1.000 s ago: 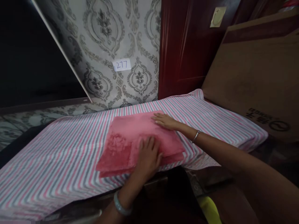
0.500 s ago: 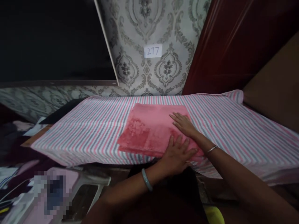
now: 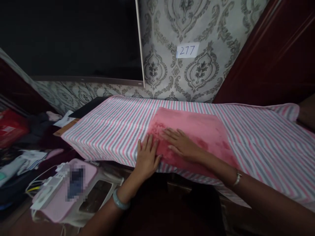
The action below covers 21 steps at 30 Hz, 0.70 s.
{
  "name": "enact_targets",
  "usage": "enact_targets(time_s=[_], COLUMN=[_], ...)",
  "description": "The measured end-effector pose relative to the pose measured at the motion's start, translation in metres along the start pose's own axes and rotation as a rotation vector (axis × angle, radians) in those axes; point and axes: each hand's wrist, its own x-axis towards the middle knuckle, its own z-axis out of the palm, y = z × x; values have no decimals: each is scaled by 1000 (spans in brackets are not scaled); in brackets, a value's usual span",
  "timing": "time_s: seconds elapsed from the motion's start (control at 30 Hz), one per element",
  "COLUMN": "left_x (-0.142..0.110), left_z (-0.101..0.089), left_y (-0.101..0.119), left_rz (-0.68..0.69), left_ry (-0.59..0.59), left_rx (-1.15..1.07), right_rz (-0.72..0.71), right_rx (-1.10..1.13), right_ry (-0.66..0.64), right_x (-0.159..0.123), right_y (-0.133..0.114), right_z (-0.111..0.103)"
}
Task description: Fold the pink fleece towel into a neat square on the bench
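A pink plush cloth (image 3: 189, 121), folded into a flat rectangle, lies on a striped sheet (image 3: 110, 127) of pink, grey and white. My left hand (image 3: 147, 157) rests with fingers spread at the cloth's near left corner, partly on the stripes. Flat on the cloth's left half is my right hand (image 3: 183, 144), its fingers stretched toward the left. Neither hand grips anything. Darker brushed patches show in the pile around both hands. Part of the cloth's near side is hidden under my right hand and forearm.
A stool (image 3: 91, 178) at lower left carries a power strip (image 3: 46, 195) and a blurred-out object. Clothes (image 3: 27, 164) are heaped on the left, beside a red bag (image 3: 12, 127). A dark screen (image 3: 73, 39) and a paper marked 277 (image 3: 187, 50) are on the wall behind.
Both hands have moved from the cloth's right side to its left side, staying flat. The camera view has turned left, so the cloth appears farther right.
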Motion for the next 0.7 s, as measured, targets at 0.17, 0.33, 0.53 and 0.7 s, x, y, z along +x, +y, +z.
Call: enact_targets(time_s=[0.17, 0.33, 0.53, 0.7], left_x=[-23, -27, -25, -15], left_z=[30, 35, 32, 11], left_y=[-9, -11, -13, 0], left_rz=[21, 21, 16, -18], left_ry=[73, 124, 128, 137], left_rx=[-38, -56, -82, -76], right_rz=[-159, -74, 386, 314], right_rx=[4, -106, -218, -182], right_ry=[-155, -129, 73, 99], right_x=[43, 67, 40, -30], right_y=[-13, 34, 80, 56], right_z=[21, 10, -29, -22])
